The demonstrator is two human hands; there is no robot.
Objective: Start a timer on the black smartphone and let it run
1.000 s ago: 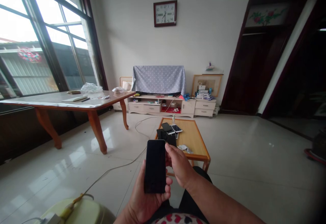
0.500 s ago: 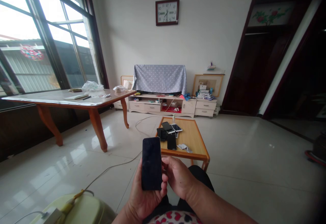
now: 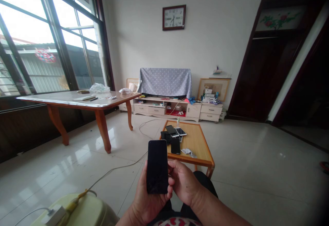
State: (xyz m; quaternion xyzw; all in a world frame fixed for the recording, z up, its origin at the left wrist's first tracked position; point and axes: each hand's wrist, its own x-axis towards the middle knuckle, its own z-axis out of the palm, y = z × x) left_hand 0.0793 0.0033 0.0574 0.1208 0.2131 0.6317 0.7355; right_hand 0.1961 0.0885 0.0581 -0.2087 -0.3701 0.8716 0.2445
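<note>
My left hand [image 3: 147, 198] holds a black smartphone [image 3: 157, 166] upright in front of me, its dark screen facing me. My right hand [image 3: 184, 182] rests against the phone's right edge, with its thumb touching that side. Just beyond the hands stands a small wooden table [image 3: 196, 143]. On it lie several more phones [image 3: 173, 134] in a loose pile and a crumpled wrapper [image 3: 189, 152].
A long table [image 3: 77, 102] stands at the left by the windows. A low TV cabinet [image 3: 169, 108] with a cloth-covered screen is at the far wall. A cable [image 3: 120, 166] trails across the tiled floor to a pale green object [image 3: 84, 212] at my lower left.
My right hand has slid down from the phone's top right corner to its right edge. The view has shifted slightly down and left.
</note>
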